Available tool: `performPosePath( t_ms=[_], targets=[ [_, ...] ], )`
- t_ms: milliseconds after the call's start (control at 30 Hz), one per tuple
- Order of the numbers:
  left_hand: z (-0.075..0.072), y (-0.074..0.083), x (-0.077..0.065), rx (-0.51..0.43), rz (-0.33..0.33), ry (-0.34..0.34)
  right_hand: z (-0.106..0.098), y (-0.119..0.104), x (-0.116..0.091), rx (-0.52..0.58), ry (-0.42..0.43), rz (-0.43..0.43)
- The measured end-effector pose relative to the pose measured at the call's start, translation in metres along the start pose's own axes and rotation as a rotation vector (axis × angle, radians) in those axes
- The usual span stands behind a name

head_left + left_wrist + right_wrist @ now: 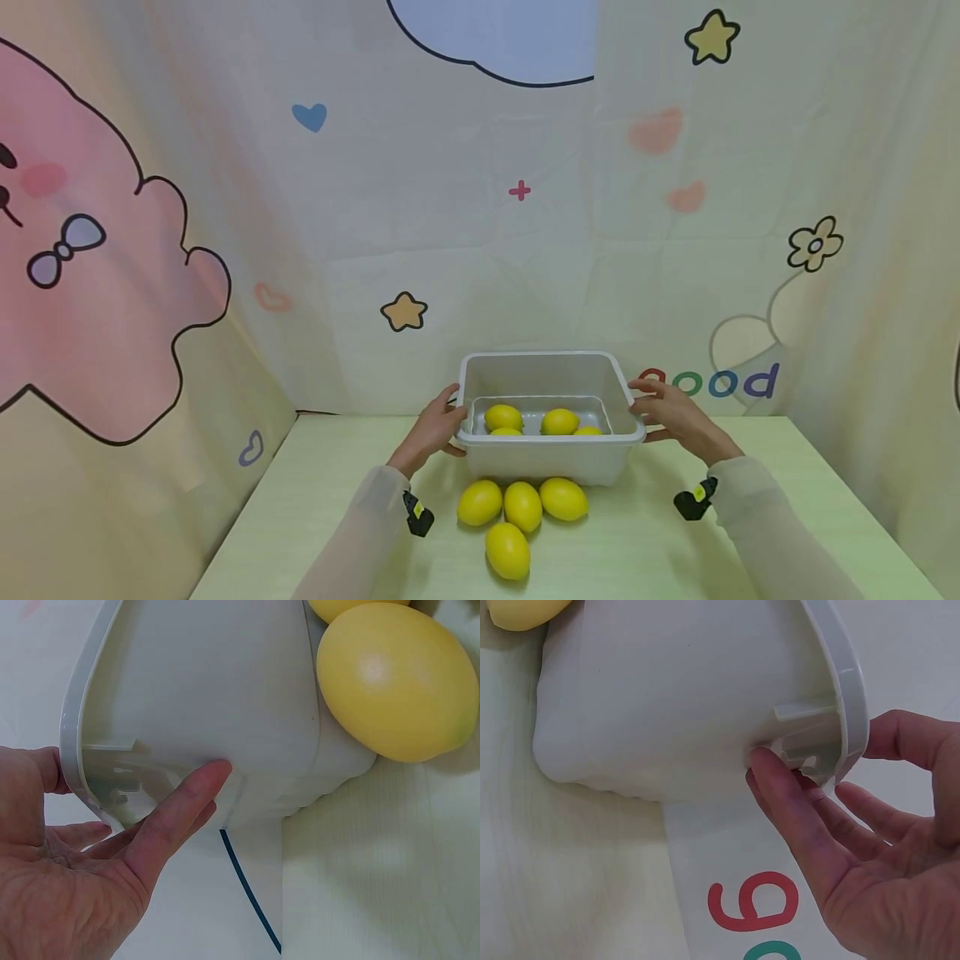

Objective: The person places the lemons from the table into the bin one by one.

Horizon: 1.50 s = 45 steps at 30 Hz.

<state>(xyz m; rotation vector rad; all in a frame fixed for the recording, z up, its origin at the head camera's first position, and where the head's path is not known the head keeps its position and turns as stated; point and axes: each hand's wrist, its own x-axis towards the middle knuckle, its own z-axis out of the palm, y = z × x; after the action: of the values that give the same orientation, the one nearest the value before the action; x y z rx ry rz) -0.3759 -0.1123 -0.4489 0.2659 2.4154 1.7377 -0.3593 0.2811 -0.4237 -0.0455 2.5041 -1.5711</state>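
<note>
A white plastic bin (540, 461) stands at the back of the table between my two hands. Its left rim is gripped by my left hand (433, 425), thumb at the rim and the other fingers underneath against the outer wall. On the opposite side my right hand (678, 417) holds the rim the same way, as the right wrist view shows from below. Several yellow lemons (503, 417) lie inside the bin, partly hidden by its front wall. More lemons (522, 507) are on the table close to its front, one of them nearer to me than the others.
The pale wood-look table (622, 542) runs back to a light printed curtain (450, 208) right behind the bin. Curtain (907, 333) also hangs along the right side. A dark band is worn on each wrist.
</note>
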Motion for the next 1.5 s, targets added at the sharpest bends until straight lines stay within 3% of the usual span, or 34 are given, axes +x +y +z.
performPosePath(
  t_ms=[400, 667, 1133, 1500],
  targets=[
    [-0.001, 0.001, 0.0, 0.004, -0.007, -0.001, 0.001, 0.002, 0.001, 0.013, 0.014, -0.009],
    [0.001, 0.001, -0.002, 0.086, 0.001, 0.048, 0.003, 0.002, 0.0, 0.016, 0.018, -0.002],
    [0.004, 0.008, -0.019, 0.329, 0.176, 0.186, 0.003, 0.007, 0.001, 0.032, 0.019, -0.004],
    [0.007, 0.014, -0.038, 0.405, 0.24, 0.206, 0.003, 0.005, 0.0, 0.026, 0.028, 0.001]
  ],
)
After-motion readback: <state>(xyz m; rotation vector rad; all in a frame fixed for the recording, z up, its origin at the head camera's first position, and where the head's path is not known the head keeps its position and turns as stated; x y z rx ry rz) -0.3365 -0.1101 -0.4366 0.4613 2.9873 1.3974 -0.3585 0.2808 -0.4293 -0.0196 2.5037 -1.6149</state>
